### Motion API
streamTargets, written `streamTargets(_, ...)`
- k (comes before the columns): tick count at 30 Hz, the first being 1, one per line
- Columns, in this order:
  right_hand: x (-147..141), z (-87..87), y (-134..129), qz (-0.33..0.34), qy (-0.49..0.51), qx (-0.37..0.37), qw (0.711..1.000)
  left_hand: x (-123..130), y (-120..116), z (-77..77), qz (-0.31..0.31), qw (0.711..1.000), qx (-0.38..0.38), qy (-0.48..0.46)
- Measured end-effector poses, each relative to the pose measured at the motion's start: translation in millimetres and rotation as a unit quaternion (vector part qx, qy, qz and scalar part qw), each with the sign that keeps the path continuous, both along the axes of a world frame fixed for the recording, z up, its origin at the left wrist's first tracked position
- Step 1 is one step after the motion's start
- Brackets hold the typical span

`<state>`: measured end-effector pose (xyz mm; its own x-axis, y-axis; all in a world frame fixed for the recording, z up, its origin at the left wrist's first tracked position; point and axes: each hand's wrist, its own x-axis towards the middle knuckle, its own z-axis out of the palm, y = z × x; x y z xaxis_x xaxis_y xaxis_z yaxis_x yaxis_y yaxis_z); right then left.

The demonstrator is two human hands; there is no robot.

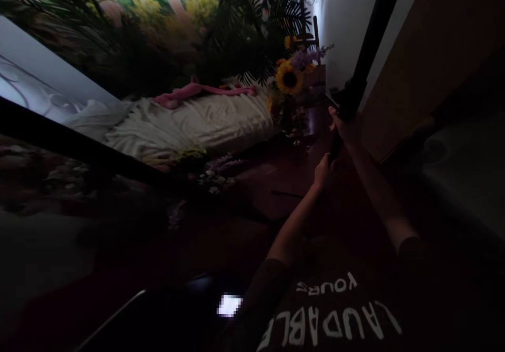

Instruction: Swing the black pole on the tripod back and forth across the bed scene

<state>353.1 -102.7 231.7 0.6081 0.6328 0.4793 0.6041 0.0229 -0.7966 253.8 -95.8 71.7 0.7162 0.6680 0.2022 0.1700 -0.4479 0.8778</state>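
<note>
Head view: a black, straight pole [374,31] slants across the right side, its top cut off by the frame, its lower end lost in darkness. The left hand [322,172] is closed round its lower part; the right hand [342,124] holds it higher, beside the dark collar [347,97], finger detail obscured. Yellow, dark-centred sunflowers [290,77] stand nearby.

A dark cloth shirt [343,307] with short sleeves dresses the person whose head camera I monitor from afar, its chest printed in pale, hand-drawn-style capitals reading "LAUDABLE" [329,324] and "YOURS" [327,286], upside down in my view. Shadow hides the fabric's exact shade from me.
</note>
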Motion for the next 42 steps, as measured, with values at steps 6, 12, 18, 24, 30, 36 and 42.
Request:
streamTargets(6,-10.8,7.5,-18.8,-0.028,-0.009,-0.015,0.999,0.1,-0.6,-0.6,0.016,0.999,0.026,-0.008)
streamTargets(12,0.2,-42.4,-69.7,0.066,-0.005,-0.085,0.994,0.2,2.0,-5.5,0.003,1.000,0.019,-0.021)
streamTargets(18,-2.6,-99.8,-123.6,0.056,-0.016,-0.179,0.982,2.2,3.7,-11.9,0.005,0.998,0.028,-0.052)
streamTargets(24,-6.1,-125.8,-131.7,0.017,0.032,-0.138,0.990,2.2,3.0,-12.2,0.013,0.998,0.033,-0.049)
streamTargets(30,-2.4,-136.2,-118.7,-0.015,0.086,-0.112,0.990,0.2,2.1,-9.1,0.014,0.998,0.025,-0.052)
streamTargets(36,-3.3,-154.6,-85.6,-0.067,0.293,-0.037,0.953,0.5,3.3,-10.9,0.004,0.998,0.018,-0.054)
streamTargets(42,-9.1,-138.6,-78.7,-0.066,0.537,-0.056,0.839,-4.4,3.1,-6.0,-0.020,0.999,0.013,-0.040)
